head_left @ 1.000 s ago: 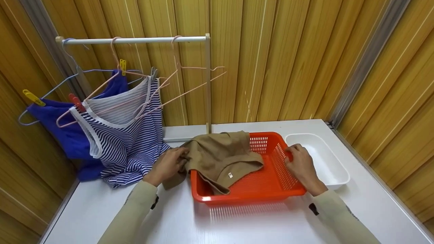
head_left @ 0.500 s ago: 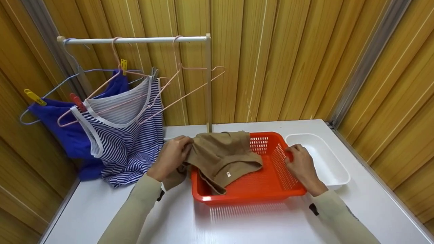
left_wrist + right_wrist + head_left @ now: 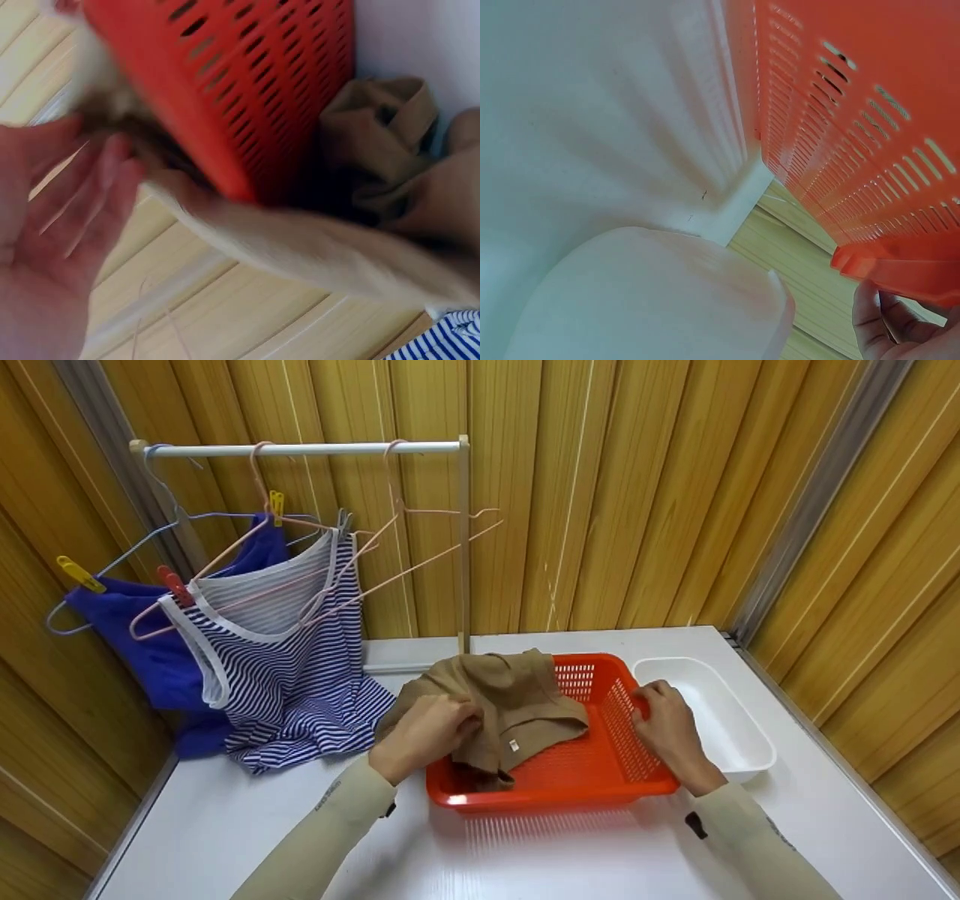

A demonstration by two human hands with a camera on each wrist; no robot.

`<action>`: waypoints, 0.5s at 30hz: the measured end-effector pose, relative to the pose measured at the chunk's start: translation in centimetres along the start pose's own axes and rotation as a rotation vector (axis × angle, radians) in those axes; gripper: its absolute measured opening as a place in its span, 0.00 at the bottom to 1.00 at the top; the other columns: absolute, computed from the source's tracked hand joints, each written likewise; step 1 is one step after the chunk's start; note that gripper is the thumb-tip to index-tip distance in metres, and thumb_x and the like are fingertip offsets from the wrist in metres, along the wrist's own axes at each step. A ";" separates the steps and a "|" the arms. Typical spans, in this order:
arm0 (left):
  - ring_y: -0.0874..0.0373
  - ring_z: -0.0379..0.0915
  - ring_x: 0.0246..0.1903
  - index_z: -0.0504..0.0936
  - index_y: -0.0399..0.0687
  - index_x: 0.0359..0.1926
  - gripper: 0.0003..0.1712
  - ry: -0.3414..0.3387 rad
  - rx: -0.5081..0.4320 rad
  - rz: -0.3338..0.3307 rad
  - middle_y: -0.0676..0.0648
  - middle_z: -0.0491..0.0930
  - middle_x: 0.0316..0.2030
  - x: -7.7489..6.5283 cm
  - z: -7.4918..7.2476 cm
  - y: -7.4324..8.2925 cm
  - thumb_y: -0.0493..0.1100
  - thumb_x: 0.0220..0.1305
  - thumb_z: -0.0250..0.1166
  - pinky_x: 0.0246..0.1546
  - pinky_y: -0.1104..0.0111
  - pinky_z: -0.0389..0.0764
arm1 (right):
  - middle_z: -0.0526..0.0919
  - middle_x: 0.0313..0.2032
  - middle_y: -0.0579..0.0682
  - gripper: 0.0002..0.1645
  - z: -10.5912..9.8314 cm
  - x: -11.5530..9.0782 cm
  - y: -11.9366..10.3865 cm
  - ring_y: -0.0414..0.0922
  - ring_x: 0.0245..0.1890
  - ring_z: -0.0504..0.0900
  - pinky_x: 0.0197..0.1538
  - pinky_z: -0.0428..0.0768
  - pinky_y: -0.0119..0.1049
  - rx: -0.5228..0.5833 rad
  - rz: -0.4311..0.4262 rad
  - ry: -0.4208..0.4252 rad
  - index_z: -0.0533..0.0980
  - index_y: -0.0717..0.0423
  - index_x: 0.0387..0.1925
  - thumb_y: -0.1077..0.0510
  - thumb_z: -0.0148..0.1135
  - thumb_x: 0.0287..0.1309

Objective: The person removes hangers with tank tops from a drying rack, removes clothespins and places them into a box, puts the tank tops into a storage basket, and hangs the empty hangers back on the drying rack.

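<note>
- The head view is bright and mostly sharp, with pale glare on the surface [image 3: 547, 877] and a glint on the basket's [image 3: 555, 796] front rim.
- Soft shadows fall below the sleeves [image 3: 322, 829].
- Motion smears the brown cloth [image 3: 322, 255] in the left wrist view.
- The right wrist view looks hazy and bluish, with striped shadows.

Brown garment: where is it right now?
In the head view, the brown garment lies in the left half of the red basket and drapes over its left rim, by the left hand.
</note>
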State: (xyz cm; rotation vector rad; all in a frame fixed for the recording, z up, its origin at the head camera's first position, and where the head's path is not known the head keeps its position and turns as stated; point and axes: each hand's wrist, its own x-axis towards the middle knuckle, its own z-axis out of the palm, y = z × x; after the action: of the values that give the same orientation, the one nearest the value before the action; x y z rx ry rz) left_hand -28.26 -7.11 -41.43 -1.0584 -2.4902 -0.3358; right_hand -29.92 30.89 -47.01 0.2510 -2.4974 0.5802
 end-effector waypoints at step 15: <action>0.52 0.84 0.38 0.82 0.48 0.52 0.19 0.030 -0.152 -0.284 0.46 0.84 0.45 -2.8 -2.5 -4.1 0.47 0.62 0.67 0.38 0.57 0.83 | 0.79 0.40 0.64 0.16 0.1 0.0 -0.1 0.62 0.42 0.78 0.46 0.77 0.57 0.016 0.014 -0.007 0.81 0.70 0.41 0.69 0.63 0.47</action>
State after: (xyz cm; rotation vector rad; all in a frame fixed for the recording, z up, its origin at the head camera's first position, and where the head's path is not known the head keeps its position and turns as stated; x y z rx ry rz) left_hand -28.79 -12.63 -40.75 -0.7453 -2.6227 -0.6288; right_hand -29.96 30.76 -47.01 0.2416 -2.5041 0.6059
